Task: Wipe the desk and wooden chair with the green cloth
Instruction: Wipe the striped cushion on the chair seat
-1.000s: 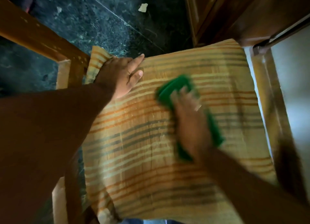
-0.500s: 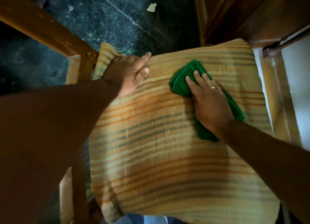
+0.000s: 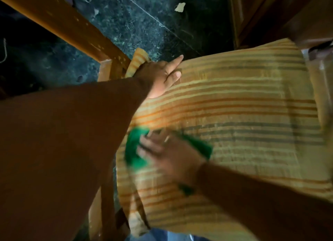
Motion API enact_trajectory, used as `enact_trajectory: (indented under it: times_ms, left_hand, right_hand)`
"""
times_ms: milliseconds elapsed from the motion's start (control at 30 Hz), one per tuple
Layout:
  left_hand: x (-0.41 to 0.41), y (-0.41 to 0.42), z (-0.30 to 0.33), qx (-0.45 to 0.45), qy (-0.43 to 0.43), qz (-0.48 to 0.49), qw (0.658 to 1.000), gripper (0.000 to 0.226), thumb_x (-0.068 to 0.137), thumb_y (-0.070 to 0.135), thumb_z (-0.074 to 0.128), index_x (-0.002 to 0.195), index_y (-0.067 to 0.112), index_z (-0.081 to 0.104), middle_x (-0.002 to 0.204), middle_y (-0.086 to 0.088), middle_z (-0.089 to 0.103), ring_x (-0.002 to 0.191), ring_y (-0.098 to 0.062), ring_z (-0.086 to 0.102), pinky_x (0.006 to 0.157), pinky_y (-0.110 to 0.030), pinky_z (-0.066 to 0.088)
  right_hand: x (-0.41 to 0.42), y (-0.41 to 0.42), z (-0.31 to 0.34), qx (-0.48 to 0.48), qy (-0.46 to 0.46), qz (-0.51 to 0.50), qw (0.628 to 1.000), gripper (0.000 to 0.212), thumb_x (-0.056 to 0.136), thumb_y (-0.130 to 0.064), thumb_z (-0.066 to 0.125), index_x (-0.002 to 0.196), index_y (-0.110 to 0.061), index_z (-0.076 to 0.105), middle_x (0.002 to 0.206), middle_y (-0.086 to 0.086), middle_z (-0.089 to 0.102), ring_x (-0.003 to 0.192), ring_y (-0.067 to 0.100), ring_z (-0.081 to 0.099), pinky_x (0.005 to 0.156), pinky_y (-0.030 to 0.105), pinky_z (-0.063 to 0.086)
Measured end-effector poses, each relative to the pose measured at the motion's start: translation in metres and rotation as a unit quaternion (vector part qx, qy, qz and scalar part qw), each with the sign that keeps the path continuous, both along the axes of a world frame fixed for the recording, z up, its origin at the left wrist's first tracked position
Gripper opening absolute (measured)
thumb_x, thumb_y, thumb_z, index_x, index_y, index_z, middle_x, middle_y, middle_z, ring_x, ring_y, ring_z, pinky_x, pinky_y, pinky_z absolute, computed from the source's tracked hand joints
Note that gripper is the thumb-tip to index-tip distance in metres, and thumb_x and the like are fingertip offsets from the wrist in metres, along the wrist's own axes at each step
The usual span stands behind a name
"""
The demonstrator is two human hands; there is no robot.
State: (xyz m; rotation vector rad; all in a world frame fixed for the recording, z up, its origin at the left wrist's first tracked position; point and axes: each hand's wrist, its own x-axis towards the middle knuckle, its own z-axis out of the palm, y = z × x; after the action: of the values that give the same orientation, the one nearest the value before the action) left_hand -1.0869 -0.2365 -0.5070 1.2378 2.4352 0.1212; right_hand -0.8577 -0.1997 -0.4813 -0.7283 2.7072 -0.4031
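Green cloth (image 3: 134, 147) under right hand (image 3: 169, 156), blurred; long axis unclear.

A green cloth (image 3: 134, 147), bunched and motion-blurred, lies pressed flat on the near left part of the cushion (image 3: 243, 105). The cushion is yellow with orange and grey stripes and lies flat.

A loose rust-brown sleeve (image 3: 63, 141) covers the left arm.

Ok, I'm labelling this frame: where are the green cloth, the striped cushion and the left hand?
green cloth (image 3: 134, 147): head view, bunched left end.
striped cushion (image 3: 252, 100): head view, bare middle.
left hand (image 3: 160, 76): head view, back of hand.
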Motion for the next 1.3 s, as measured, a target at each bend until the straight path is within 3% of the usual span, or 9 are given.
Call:
enact_trajectory:
  times_ms: [133, 233, 333, 433, 533, 700, 867, 1000, 1300]
  left_hand:
    - [-0.003, -0.001, -0.003, 0.003, 0.002, 0.004, 1.0, 0.061, 0.104, 0.053, 0.021, 0.159, 0.034, 0.007, 0.144, -0.018, 0.05, 0.124, -0.041, 0.053, 0.104, -0.044, 0.042]
    - [-0.002, 0.001, 0.0, -0.02, -0.015, 0.017, 1.0, 0.062, 0.102, 0.057, 0.019, 0.159, 0.036, 0.004, 0.149, -0.017, 0.046, 0.129, -0.04, 0.049, 0.107, -0.042, 0.039]
    - [0.008, -0.002, 0.009, -0.016, 0.003, 0.033, 0.999, 0.064, 0.103, 0.052, 0.026, 0.16, 0.029, 0.007, 0.159, -0.02, 0.032, 0.143, -0.04, 0.034, 0.116, -0.045, 0.028]
    - [0.051, -0.024, 0.022, 0.037, 0.057, 0.16, 0.985, 0.073, 0.1, 0.055, 0.036, 0.16, 0.022, 0.011, 0.165, -0.02, 0.015, 0.152, -0.037, 0.015, 0.12, -0.049, 0.018]
    - [0.135, -0.065, 0.032, 0.038, 0.087, 0.298, 0.95, 0.076, 0.096, 0.053, 0.035, 0.158, 0.011, 0.019, 0.164, -0.019, 0.021, 0.151, -0.035, 0.021, 0.12, -0.049, 0.024]
    - [0.199, -0.103, 0.015, 0.001, 0.108, 0.326, 0.939, 0.07, 0.095, 0.039, 0.04, 0.151, -0.003, 0.035, 0.158, -0.026, 0.029, 0.146, -0.042, 0.03, 0.123, -0.041, 0.006]
    - [0.196, -0.102, -0.001, 0.014, 0.12, 0.332, 0.935, 0.071, 0.094, 0.04, 0.036, 0.153, 0.0, 0.032, 0.16, -0.025, 0.027, 0.149, -0.041, 0.024, 0.123, -0.036, -0.005]
    - [0.195, -0.1, 0.0, 0.009, 0.121, 0.336, 0.934, 0.073, 0.093, 0.041, 0.037, 0.154, 0.002, 0.03, 0.161, -0.023, 0.025, 0.15, -0.04, 0.022, 0.122, -0.034, -0.009]
    - [0.196, -0.101, -0.001, -0.032, 0.117, 0.313, 0.942, 0.077, 0.089, 0.041, 0.035, 0.155, 0.002, 0.026, 0.162, -0.023, 0.02, 0.15, -0.04, 0.019, 0.122, -0.044, 0.004]
  right_hand:
    - [-0.076, 0.127, -0.001, 0.143, 0.048, -0.334, 0.931, 0.058, 0.096, -0.012, 0.036, 0.152, -0.02, 0.026, 0.161, 0.013, 0.024, 0.145, 0.035, 0.026, 0.113, 0.052, 0.032]
    - [-0.07, 0.145, 0.001, 0.12, 0.038, -0.401, 0.908, 0.067, 0.091, -0.002, 0.037, 0.153, -0.022, 0.024, 0.162, 0.011, 0.02, 0.147, 0.033, 0.019, 0.117, 0.047, 0.018]
    - [-0.017, 0.097, -0.002, 0.105, 0.035, -0.336, 0.935, 0.063, 0.09, -0.011, 0.032, 0.152, -0.021, 0.026, 0.16, 0.013, 0.024, 0.145, 0.037, 0.025, 0.116, 0.05, 0.016]
    - [0.072, 0.053, 0.005, 0.075, -0.009, -0.086, 0.993, 0.059, 0.09, -0.032, 0.034, 0.148, -0.021, 0.035, 0.154, 0.014, 0.037, 0.137, 0.038, 0.039, 0.112, 0.055, 0.024]
    - [0.121, 0.058, 0.016, 0.077, -0.067, 0.108, 0.989, 0.056, 0.091, -0.031, 0.047, 0.146, -0.031, 0.038, 0.154, 0.003, 0.04, 0.137, 0.026, 0.043, 0.113, 0.048, 0.015]
    - [0.042, 0.084, 0.012, 0.056, -0.029, 0.01, 0.998, 0.052, 0.092, -0.03, 0.034, 0.142, -0.021, 0.048, 0.148, 0.012, 0.048, 0.131, 0.033, 0.05, 0.108, 0.054, 0.034]
    - [-0.102, 0.067, -0.007, 0.116, 0.044, -0.112, 0.986, 0.065, 0.09, -0.016, 0.028, 0.155, -0.018, 0.02, 0.162, 0.015, 0.019, 0.146, 0.036, 0.023, 0.116, 0.05, 0.02]
    - [-0.166, 0.055, -0.011, 0.102, 0.045, -0.27, 0.956, 0.061, 0.096, -0.008, 0.031, 0.154, -0.021, 0.02, 0.162, 0.012, 0.019, 0.147, 0.033, 0.019, 0.118, 0.046, 0.017]
    - [-0.032, 0.082, -0.002, 0.016, 0.024, 0.08, 0.996, 0.061, 0.093, -0.01, 0.057, 0.147, -0.028, 0.036, 0.154, 0.011, 0.039, 0.138, 0.035, 0.039, 0.11, 0.048, 0.023]
